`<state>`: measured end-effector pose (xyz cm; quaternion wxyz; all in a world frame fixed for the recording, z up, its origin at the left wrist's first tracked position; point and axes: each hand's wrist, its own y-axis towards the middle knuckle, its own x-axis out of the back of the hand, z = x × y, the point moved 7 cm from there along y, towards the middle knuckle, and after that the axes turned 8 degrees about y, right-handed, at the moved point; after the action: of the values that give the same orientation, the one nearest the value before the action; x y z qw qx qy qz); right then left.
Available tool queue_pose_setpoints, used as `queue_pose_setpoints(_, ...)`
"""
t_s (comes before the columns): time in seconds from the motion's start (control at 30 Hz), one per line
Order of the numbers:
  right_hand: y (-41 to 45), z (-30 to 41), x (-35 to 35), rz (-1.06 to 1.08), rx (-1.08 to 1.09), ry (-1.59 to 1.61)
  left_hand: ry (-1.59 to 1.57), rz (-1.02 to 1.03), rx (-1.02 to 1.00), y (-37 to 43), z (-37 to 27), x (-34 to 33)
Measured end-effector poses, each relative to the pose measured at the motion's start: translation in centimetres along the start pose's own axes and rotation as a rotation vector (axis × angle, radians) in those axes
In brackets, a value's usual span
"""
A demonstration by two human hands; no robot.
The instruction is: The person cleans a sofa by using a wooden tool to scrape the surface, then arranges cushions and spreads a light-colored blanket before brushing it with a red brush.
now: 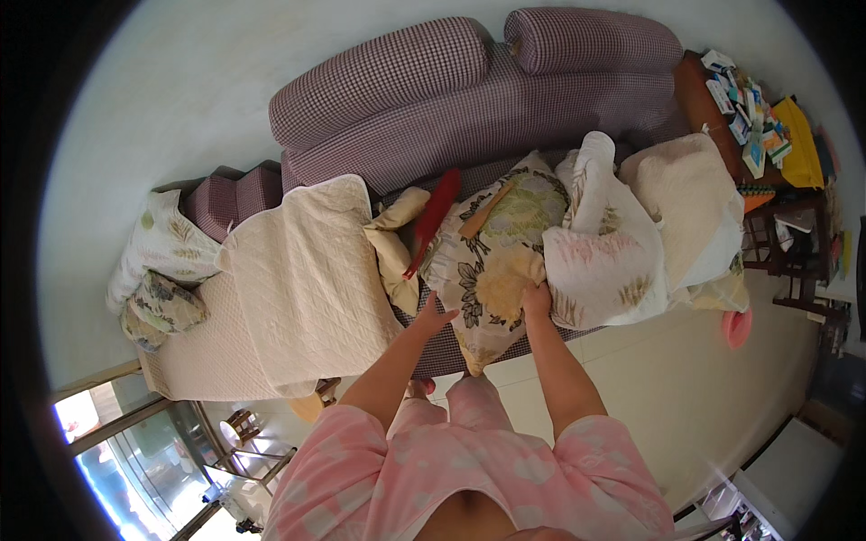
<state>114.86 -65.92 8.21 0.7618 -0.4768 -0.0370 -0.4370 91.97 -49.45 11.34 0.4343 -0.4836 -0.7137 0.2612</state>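
Note:
A floral cushion (500, 223) lies on the sofa in front of me. On it rests a fluffy yellowish piece (504, 291), and my right hand (536, 301) grips its right edge. My left hand (435, 318), fingers apart and holding nothing, is beside the cushion's lower left edge. A flat wooden strip (488, 209) lies across the cushion's upper part. Left of it, a long red object (436, 213) leans over a cream satin-like fabric (394, 260).
A quilted cream pad (314, 277) covers the sofa's left part. Folded floral bedding (609, 264) and a cream blanket (683, 182) are heaped at right. Small boxes (741, 115) crowd a wooden cabinet. A pink basin (736, 328) and wooden stool (308, 408) stand on the floor.

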Motion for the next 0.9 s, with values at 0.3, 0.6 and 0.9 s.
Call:
queue_pose_setpoints(0.3, -4.1, 11.5, 2.9, 0.213, 0.2, 0.367, -1.036, 0.307, 0.148, -5.2, -3.0, -8.1)
queue_pose_setpoints(0.6, -0.7, 17.3, 15.7, -0.277, 0.832, -0.815, -1.258, 0.005, -0.198, -9.7, -14.8, 4.7)
queue_pose_setpoints(0.9, 0.6, 15.4, 23.3, -0.414, 0.786, -0.725, -1.253, 0.062, -0.549, -18.9, -23.7, 13.6)
